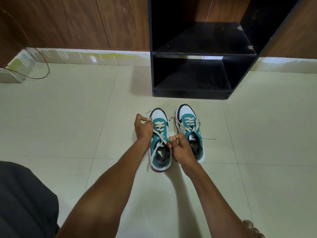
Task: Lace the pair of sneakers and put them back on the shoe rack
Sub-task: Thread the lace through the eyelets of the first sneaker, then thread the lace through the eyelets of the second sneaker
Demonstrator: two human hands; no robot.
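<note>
Your 2 shoes sit side by side in the middle of the frame, below the black rack [202, 54]. Your left hand [143, 128] and right hand [180, 146] each pinch a lace [160, 134] end on the left shoe [160, 143]. The right shoe [189, 129] sits just beside it.

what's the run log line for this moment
phase: lacing left sneaker | left hand: pinching lace | right hand: pinching lace | right sneaker: on floor, untied | rack: no shoes

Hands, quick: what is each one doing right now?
Left hand: closed on the left sneaker's lace.
Right hand: closed, pinching the same lace's other end.
</note>
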